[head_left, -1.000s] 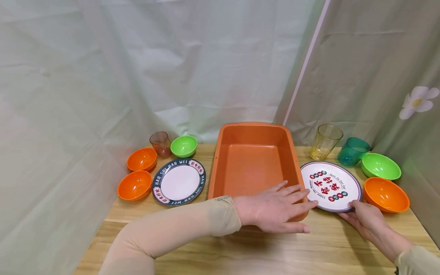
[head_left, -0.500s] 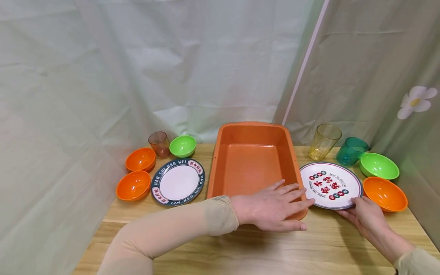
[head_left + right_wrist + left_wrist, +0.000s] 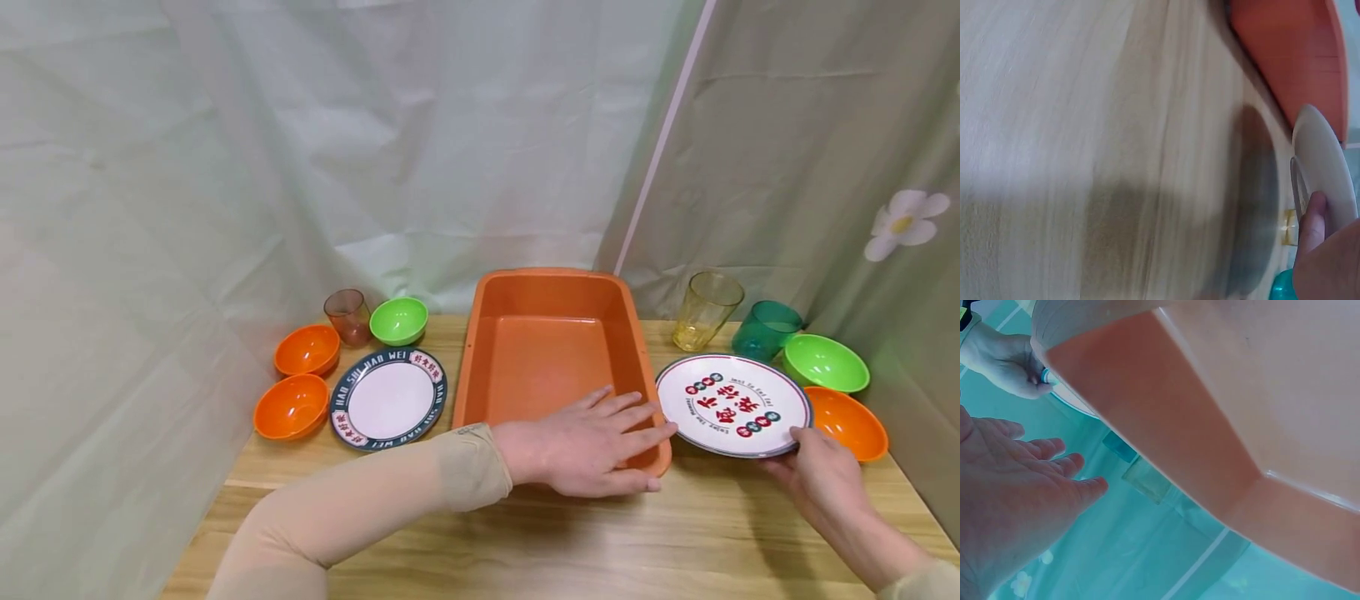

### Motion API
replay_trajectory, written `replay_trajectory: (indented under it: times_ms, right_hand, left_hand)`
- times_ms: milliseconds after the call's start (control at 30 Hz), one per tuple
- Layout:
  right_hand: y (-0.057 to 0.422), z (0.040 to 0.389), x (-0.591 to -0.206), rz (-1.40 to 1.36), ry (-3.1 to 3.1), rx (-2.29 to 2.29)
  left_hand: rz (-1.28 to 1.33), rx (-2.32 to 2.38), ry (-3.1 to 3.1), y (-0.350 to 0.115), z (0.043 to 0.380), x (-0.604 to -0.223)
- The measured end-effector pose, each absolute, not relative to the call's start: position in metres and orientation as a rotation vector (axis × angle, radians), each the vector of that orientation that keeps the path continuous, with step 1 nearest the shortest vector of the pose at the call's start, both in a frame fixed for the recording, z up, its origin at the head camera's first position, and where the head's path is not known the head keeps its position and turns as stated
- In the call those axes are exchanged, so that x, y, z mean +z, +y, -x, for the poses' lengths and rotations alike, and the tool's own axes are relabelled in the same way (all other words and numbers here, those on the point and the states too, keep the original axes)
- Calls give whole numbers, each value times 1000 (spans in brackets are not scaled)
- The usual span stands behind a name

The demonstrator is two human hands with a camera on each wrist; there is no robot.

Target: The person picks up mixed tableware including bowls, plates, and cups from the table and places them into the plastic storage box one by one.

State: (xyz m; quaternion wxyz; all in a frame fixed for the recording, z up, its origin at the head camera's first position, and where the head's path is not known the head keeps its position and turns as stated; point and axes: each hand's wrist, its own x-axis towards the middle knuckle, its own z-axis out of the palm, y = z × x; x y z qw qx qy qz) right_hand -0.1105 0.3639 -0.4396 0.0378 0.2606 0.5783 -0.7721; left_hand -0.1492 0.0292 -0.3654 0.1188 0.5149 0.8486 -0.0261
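Raised off the table, the white plate [image 3: 731, 406] with red characters is held by its near right rim in my right hand [image 3: 825, 479], thumb on top and fingers beneath. The right wrist view shows the underside of the plate [image 3: 1324, 159] and its shadow on the wood. My left hand [image 3: 588, 446] is spread, palm down, over the near right corner of the orange basin [image 3: 540, 358]. Its fingers look straight beside the basin wall [image 3: 1160, 419] in the left wrist view. Partly covered by the plate is an orange bowl [image 3: 858, 429].
A green bowl [image 3: 825, 362], teal cup [image 3: 765, 332] and yellow glass [image 3: 705, 312] stand back right. To the left are a blue-rimmed plate [image 3: 390, 400], two orange bowls [image 3: 292, 407], a green bowl [image 3: 399, 322] and a reddish glass [image 3: 348, 318]. Curtains [image 3: 450, 150] close off the back and sides.
The white plate and my right hand have shifted right and lifted, overlapping more of the orange bowl. My left hand has moved slightly left over the basin's corner.
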Motion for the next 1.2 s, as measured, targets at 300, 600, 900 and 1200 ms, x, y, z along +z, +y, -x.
replay_trajectory:
  times_ms: [300, 600, 900, 1200]
  right_hand:
    - [367, 103, -421, -743, 1584, -2613]
    - [365, 103, -401, -611, 1483, -2744]
    - [349, 116, -375, -507, 1290, -2793]
    - [313, 132, -361, -459, 1505, -2632]
  left_hand:
    - [-1477, -32, 2496, 23, 151, -361]
    - [-1464, 23, 2550, 10, 159, -357]
    - [-1392, 154, 2625, -15, 173, -349]
    - [-1173, 463, 2634, -49, 191, -343]
